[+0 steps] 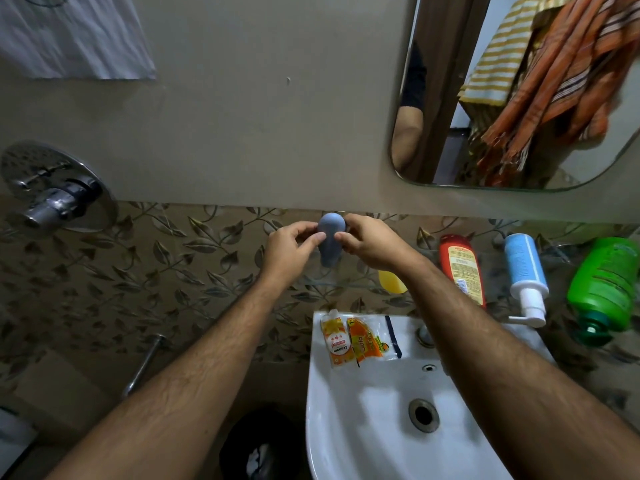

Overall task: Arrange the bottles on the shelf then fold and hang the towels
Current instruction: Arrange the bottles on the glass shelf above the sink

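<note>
Both hands' grip (330, 239) around grey-blue bottle (331, 237)

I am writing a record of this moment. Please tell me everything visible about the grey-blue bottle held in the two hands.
The grey-blue rounded plastic bottle looks matte and plain, with no label showing. It is held in front of the leaf-patterned wall tiles, above the glass shelf. The left hand and right hand each pinch one side. Its cap is not visible.

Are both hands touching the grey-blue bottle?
Touching. The head view shows the left hand and right hand pinching the grey-blue bottle from either side.
</note>
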A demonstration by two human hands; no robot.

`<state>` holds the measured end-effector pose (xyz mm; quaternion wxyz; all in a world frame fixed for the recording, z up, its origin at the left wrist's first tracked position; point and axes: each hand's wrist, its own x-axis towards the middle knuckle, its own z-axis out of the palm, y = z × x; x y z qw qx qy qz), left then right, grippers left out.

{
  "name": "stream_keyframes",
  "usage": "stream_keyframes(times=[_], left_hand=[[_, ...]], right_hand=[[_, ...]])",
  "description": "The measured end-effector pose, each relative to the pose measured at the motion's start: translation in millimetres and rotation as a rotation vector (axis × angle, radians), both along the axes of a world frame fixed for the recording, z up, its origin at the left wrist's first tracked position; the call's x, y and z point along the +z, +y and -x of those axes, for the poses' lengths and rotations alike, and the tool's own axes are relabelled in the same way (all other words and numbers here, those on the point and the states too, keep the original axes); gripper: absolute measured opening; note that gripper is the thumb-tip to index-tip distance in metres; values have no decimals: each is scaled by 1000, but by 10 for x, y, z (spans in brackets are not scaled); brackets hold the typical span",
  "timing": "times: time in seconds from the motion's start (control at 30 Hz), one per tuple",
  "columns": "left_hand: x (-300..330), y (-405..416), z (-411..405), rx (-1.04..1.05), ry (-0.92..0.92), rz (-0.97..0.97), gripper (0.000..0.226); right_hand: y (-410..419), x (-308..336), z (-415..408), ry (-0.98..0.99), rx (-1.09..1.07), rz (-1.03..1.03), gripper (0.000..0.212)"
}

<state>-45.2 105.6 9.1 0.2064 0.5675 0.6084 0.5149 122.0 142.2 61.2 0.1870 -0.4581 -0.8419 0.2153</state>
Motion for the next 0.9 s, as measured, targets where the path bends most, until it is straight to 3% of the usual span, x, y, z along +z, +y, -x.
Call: stream_keyframes(times=[0.27,0.4,0.53,0.63,0.9], left_hand=[[-34,-83,-32,37,50,-24,39],[-35,-220,-88,210,182,-282,28],[-19,-349,-365,15,402,-445,16],[-52,-360,-637,-153,510,-374,22],[-94,-243,-938,-199,873,-46,69]], right_hand=[[-9,-34,-36,-38,3,-56,22],[-7,6,-151,-23,-52,-116,34],[38,84,-421,-108,-143,-237,25],[57,88,-637,-287,-185,-210,27],[-113,-16,-884,-474,-55,-95,62]])
